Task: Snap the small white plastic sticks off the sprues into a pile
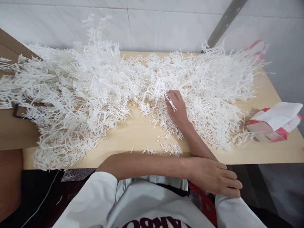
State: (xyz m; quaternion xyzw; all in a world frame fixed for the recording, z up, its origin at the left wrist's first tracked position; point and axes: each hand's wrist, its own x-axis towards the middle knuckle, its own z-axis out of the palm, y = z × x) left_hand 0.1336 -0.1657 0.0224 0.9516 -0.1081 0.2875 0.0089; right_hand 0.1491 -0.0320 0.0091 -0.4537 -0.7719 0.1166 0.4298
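My right hand (177, 107) is closed at the middle of the table, thumb and fingers pinching a white branched plastic sprig (171, 103). Around it spreads a large heap of similar thin white branched pieces (99, 72), reaching to both sides. My left hand (219, 177) lies across my right arm near the elbow, palm down, fingers extended and holding nothing. Short loose white bits (171, 148) are scattered on the tabletop in front of my right wrist.
The pale wooden table (128, 136) stands against a tiled wall. A pink and white tissue pack (273, 123) sits at the right, with another pink and white packet (257, 50) behind. A grey metal post (225, 23) rises at the back. Part of another person (10, 180) shows at the left edge.
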